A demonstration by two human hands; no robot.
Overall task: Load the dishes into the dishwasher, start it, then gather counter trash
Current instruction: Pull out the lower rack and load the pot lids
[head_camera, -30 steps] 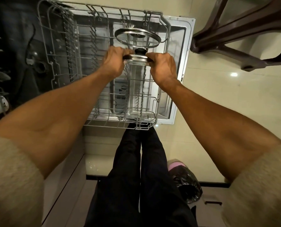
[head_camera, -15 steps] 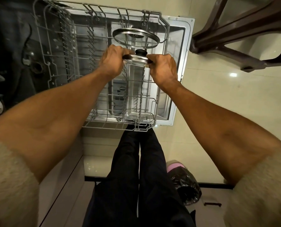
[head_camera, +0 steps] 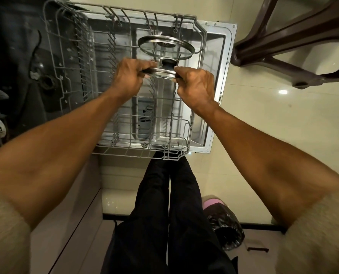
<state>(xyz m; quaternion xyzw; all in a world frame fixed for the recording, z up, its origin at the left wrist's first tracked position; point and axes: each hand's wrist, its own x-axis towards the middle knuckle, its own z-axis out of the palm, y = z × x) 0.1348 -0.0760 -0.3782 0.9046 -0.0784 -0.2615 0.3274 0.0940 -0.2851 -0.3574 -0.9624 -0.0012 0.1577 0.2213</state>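
- Black trousers (head_camera: 164,214) and a bagged bin (head_camera: 224,230) stand nearest, on a glossy tiled floor (head_camera: 263,115).
- Left hand (head_camera: 128,78) and right hand (head_camera: 194,86) pinch opposite rims of a glass lid (head_camera: 162,71) over the wire rack (head_camera: 113,123).
- The lid looks rigid, breakable, probably slippery; its rim grip seems soundest.
- Beyond, a second lid (head_camera: 165,46) leans among the tines.
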